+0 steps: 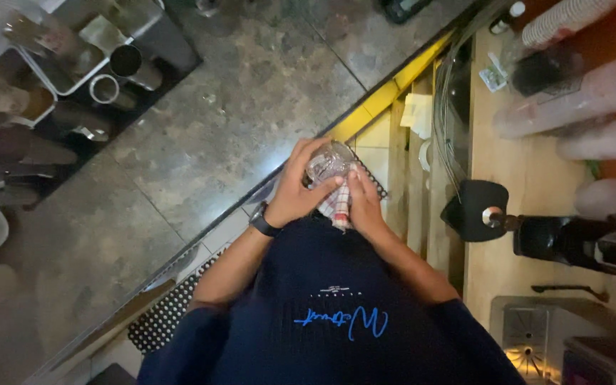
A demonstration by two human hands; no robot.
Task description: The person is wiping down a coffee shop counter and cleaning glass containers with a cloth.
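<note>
a broad grey stone counter (201,135) fills the left and middle, with a black tray of metal cups (119,68) at its far corner, and a wooden counter (529,185) runs down the right, carrying a black grinder (572,239) and stacks of paper cups (572,18). a black rubber mat (169,314) lies on the floor below. in front of the person's dark navy shirt (336,314), over the yellow-edged gap between the two counters, both hands meet around a clear glass (328,164). the left hand (297,192), a dark watch (263,219) on its wrist, is curled round the glass's side, gripping it. the right hand (365,203) presses a red-and-white checked cloth (335,203) against the glass, fingers closed over the fabric. the glass looks light, rigid and breakable, and probably slick if wet; the safest hold seems to be round the body, as the left hand has it, not by the thin rim. the cloth is soft and limp, so it will bunch wherever it is pinched.
</note>
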